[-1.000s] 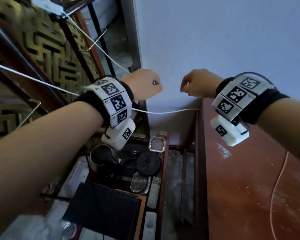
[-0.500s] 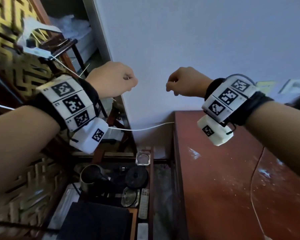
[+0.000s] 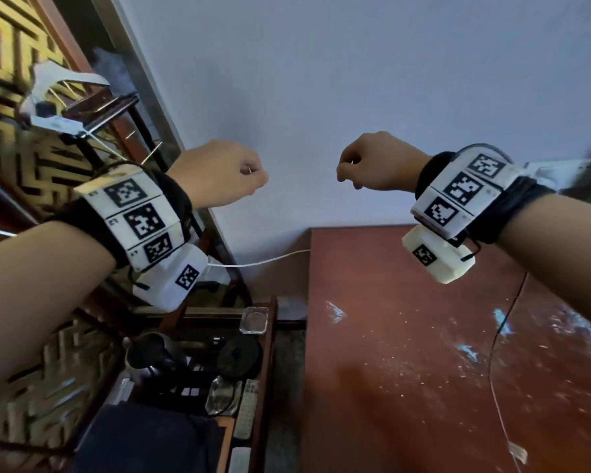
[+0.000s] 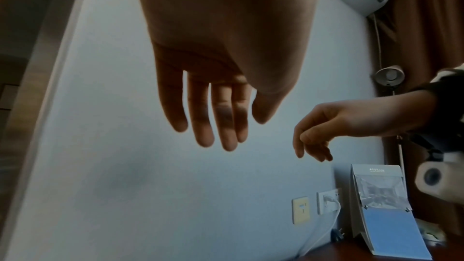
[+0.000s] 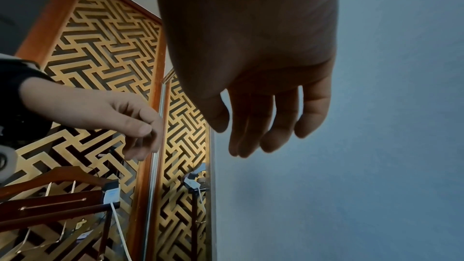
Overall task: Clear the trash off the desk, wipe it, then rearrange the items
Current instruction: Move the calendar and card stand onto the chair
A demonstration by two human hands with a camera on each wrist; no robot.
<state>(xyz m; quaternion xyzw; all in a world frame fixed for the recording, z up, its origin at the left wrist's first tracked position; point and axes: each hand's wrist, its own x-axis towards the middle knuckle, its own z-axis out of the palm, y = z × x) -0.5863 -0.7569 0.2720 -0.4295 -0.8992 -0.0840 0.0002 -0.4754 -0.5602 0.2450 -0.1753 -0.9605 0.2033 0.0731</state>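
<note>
Desk lay near, lower right of head view: reddish-brown wood, glossy, speckled with pale dust and smears; thin cord trailed across it. Judged hard, stiff, slick: cloth should glide, crumbs better swept than pinched. Leaflet stand stood at desk's far edge by wall; looked light, tippy, best taken by both side edges. Left hand and right hand raised above desk, well apart, touching nothing. Wrist views showed fingers hanging loose, both released, empty. Wall beyond.
</note>
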